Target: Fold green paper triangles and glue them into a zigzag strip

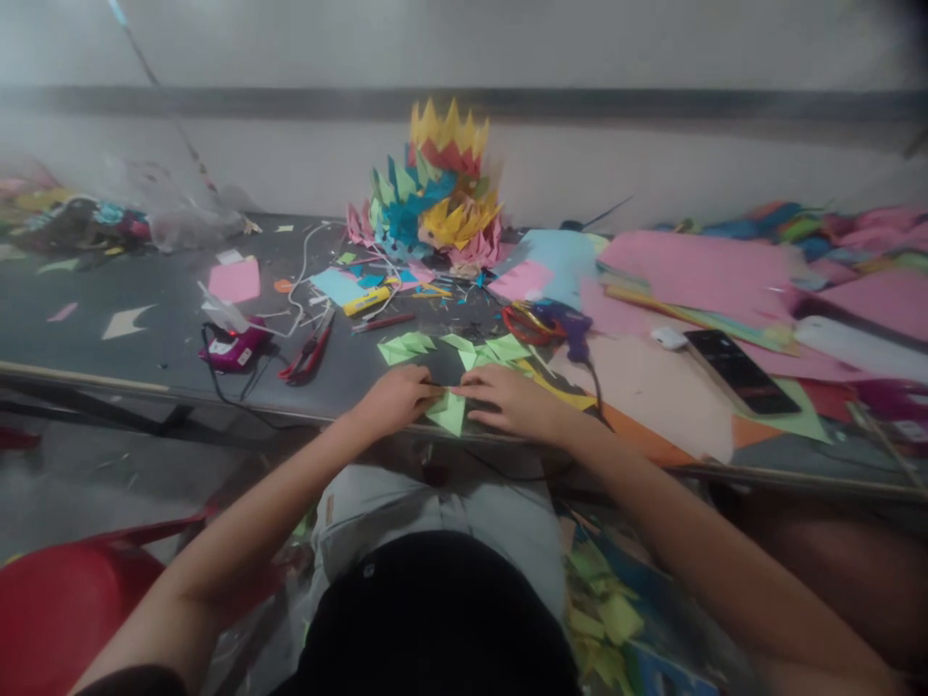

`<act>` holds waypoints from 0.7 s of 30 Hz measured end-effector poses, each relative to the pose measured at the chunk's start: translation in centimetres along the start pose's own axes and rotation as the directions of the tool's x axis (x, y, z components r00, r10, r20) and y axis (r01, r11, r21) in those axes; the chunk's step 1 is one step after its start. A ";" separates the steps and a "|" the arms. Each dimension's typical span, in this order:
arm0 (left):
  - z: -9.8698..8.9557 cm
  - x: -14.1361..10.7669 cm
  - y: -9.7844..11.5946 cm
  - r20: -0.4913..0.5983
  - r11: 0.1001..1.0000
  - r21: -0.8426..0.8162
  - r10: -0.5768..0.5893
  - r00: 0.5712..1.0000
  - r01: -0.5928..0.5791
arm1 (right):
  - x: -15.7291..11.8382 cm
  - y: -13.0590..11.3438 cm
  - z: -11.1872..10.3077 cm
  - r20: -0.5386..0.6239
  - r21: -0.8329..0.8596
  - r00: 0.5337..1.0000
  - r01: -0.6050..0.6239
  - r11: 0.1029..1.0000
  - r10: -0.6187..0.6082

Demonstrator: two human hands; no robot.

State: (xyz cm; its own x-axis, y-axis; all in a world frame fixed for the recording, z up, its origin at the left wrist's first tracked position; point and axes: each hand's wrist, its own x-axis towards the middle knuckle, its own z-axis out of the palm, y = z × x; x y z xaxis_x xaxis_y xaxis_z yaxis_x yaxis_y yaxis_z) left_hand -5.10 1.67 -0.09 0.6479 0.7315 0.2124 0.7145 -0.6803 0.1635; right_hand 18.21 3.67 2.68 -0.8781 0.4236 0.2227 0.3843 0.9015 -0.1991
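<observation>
A small light green folded paper (448,416) lies at the table's front edge, between my two hands. My left hand (400,396) has its fingers closed on the paper's left side. From the right, my right hand (511,399) presses the same piece, thumb and fingertips near the other hand's. Just beyond are more light green folded papers, one (406,347) behind my left hand and others (489,351) behind my right hand.
Folded paper crowns (449,208) stand at the back. Red-handled pliers (309,350) and a purple device (233,346) lie left. A glue gun (569,324), scissors (533,324), paper sheets (674,266) and a phone (743,372) lie right. A red stool (65,609) stands lower left.
</observation>
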 end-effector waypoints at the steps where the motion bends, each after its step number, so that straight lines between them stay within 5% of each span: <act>1: 0.1 0.3 -0.2 -0.008 1.000 -0.006 0.003 1.000 -0.003 | 0.2 0.1 0.1 -0.018 -0.043 1.000 0.005 0.999 -0.006; 7: -0.2 1.9 -0.7 -0.081 1.000 -0.031 -0.003 0.997 0.001 | 0.8 0.7 0.6 -0.021 -0.089 1.000 0.013 0.996 -0.015; 13: -0.2 0.5 1.5 -0.261 0.976 -0.206 -0.128 0.957 0.074 | 0.8 0.4 1.2 -0.009 -0.021 1.000 -0.024 0.999 0.024; 21: 1.2 -1.3 3.8 -0.298 0.999 -0.023 -0.032 0.954 0.027 | 0.1 -0.1 2.2 -0.034 -0.177 0.999 -0.014 0.984 0.008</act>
State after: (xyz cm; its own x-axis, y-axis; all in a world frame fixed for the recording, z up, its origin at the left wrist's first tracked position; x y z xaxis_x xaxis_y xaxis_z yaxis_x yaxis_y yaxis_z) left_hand -2.89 -1.80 -0.87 0.5165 0.7063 0.4841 0.7254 -0.6613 0.1910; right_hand 17.45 3.38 0.62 -0.8649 0.4334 0.2533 0.4408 0.8971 -0.0302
